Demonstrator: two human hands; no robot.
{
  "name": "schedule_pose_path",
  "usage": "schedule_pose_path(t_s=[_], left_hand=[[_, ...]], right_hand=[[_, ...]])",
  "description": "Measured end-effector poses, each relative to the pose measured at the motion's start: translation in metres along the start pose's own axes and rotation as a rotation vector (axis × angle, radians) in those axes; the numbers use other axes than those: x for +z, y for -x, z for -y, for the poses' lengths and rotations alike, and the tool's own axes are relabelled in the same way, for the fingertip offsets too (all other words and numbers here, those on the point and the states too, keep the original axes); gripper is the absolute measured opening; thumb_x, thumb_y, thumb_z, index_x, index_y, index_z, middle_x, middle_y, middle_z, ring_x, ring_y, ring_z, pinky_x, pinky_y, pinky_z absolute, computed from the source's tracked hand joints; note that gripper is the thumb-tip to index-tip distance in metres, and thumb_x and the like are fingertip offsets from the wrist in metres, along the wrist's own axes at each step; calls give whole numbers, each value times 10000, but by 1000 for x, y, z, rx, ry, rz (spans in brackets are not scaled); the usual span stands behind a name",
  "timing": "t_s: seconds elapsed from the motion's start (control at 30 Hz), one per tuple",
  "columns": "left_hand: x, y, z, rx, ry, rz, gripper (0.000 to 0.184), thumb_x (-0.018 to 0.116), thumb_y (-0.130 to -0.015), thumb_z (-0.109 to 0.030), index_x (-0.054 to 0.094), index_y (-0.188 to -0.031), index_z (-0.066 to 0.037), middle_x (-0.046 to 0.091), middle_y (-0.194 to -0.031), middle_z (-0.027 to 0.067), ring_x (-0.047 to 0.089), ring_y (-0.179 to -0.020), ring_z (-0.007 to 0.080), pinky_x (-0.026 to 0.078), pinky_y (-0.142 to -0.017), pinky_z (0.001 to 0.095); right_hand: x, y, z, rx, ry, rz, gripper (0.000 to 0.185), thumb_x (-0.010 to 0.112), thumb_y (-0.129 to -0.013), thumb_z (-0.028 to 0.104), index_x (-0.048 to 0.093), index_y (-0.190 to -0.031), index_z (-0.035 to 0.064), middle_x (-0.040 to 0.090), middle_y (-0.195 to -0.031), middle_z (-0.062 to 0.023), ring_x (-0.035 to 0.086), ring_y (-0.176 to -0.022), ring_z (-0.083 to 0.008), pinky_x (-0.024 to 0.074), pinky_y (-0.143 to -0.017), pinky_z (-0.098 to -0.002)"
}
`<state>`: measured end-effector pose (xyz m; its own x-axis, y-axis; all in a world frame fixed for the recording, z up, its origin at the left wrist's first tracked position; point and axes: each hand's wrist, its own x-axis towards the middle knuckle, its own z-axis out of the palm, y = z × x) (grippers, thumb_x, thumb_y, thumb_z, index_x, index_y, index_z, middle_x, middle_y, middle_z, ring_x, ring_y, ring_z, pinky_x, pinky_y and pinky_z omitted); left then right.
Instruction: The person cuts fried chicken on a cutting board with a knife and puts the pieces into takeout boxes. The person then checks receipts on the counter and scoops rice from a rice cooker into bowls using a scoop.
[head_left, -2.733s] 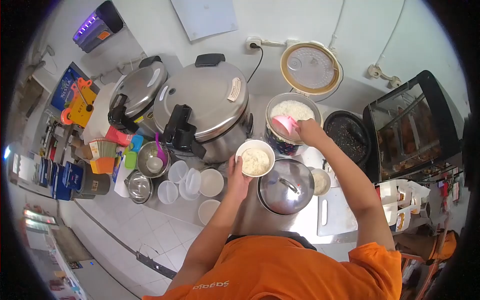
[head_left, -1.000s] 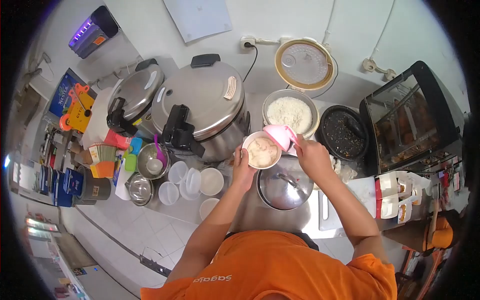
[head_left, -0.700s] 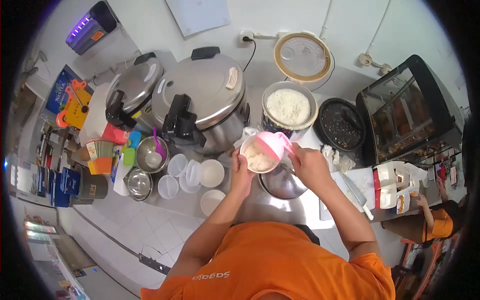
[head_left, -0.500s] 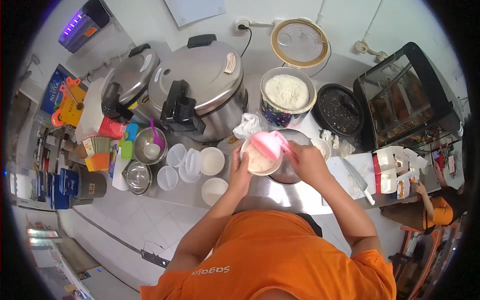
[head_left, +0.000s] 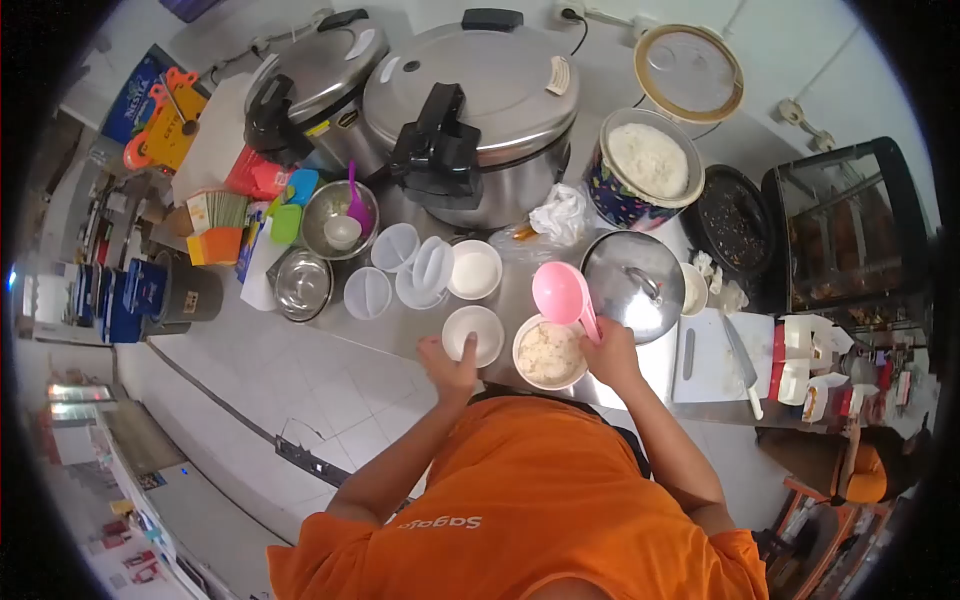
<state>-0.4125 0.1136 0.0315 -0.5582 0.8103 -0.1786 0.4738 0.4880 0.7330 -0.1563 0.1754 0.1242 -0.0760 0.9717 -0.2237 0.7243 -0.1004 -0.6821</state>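
Note:
My left hand (head_left: 448, 370) grips an empty white bowl (head_left: 473, 330) by its near left side, thumb over the rim. In my right hand (head_left: 612, 358) is the handle of a pink scoop (head_left: 560, 292), whose round cup faces up and looks empty. Just below the scoop, a bowl of rice (head_left: 549, 356) stands near the counter's front edge, beside my right fingers. Another empty white bowl (head_left: 474, 269) sits behind the one at my left hand. Farther back, an open patterned rice pot (head_left: 622, 196) holds more white rice.
Two large steel cookers (head_left: 480, 90) line the back left. A steel lid (head_left: 632, 285) lies right of the scoop. Clear plastic cups (head_left: 368, 293) and metal bowls (head_left: 303, 284) stand left. A knife (head_left: 742, 362) rests on the white cutting board (head_left: 705, 375). Another person (head_left: 865, 470) is far right.
The rice bowl has gone from my left hand down onto the counter. My left hand has moved left onto an empty bowl. The scoop has come away from the rice; the view has shifted.

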Motion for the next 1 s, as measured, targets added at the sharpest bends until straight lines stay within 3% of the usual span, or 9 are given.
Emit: schedule_pose_path(t_s=[0.03, 0.13, 0.2, 0.3, 0.37, 0.53, 0.6, 0.87, 1.0], left_hand=[[-7, -2, 2, -115, -198, -200, 394, 687, -891, -229, 508, -1163, -9, 553, -1215, 194, 508, -1204, 348, 427, -953, 410], [2, -33, 88, 28, -195, 98, 299, 704, -800, -143, 558, -1009, 15, 615, -1064, 232, 574, -1055, 421, 459, -873, 450], [1, -34, 109, 90, -82, -83, 194, 641, -791, -97, 577, -925, 28, 630, -921, 254, 608, -886, 458, 481, -779, 477], [-24, -29, 105, -130, 214, 105, 282, 579, -835, -117, 555, -1084, 12, 614, -1054, 226, 639, -924, 430, 542, -723, 507], [-39, -23, 79, -445, 526, 316, 438, 563, -857, -169, 523, -1266, -16, 605, -1150, 174, 641, -1046, 402, 566, -730, 532], [-31, -8, 59, -533, 747, 306, 643, 591, -855, -263, 358, -1416, -52, 544, -1250, 162, 640, -1028, 369, 591, -682, 503], [-40, -4, 49, -554, 788, 352, 863, 627, -853, -358, 169, -1532, -85, 503, -1325, 167, 615, -1077, 340, 577, -671, 471], [-63, 19, 44, -531, 867, 217, 695, 567, -910, -422, 298, -1484, -136, 491, -1346, 148, 587, -1141, 345, 540, -718, 497], [-55, 21, 21, -592, 857, 166, 645, 541, -921, -433, 334, -1463, -151, 509, -1339, 129, 550, -1209, 340, 520, -801, 520]], right_hand=[[6, -1, -5, -24, 42, 5, 194, 655, -797, 143, 650, -880, -31, 652, -799, -279, 642, -776, -476, 506, -693, -523], [25, -15, -4, -67, 112, 33, 208, 660, -849, 158, 634, -949, -23, 653, -840, -283, 640, -819, -486, 501, -713, -547], [14, -21, 9, -83, 106, -38, 218, 651, -885, 179, 623, -985, -12, 656, -873, -284, 637, -836, -492, 497, -724, -559], [-20, -52, 1, -299, -57, -314, 224, 612, -942, 227, 596, -1022, 18, 661, -880, -269, 630, -812, -494, 488, -736, -562], [-72, -91, -7, -109, 130, -392, 236, 532, -987, 257, 556, -1079, 41, 665, -842, -249, 634, -780, -479, 482, -714, -567], [-178, -216, -57, 29, 608, -673, 276, 456, -995, 283, 595, -1037, 48, 707, -914, -228, 696, -832, -430, 556, -718, -532], [-199, -260, -90, 12, 704, -595, 288, 433, -1005, 278, 601, -1031, 45, 710, -914, -225, 700, -834, -420, 556, -730, -526], [-245, -230, -70, -287, 1057, -94, 215, 518, -936, 200, 635, -1044, 56, 713, -812, -197, 720, -746, -368, 579, -665, -479], [-251, -243, -92, -244, 1004, -156, 259, 523, -946, 254, 658, -1034, 51, 708, -843, -215, 712, -771, -385, 575, -684, -485]])
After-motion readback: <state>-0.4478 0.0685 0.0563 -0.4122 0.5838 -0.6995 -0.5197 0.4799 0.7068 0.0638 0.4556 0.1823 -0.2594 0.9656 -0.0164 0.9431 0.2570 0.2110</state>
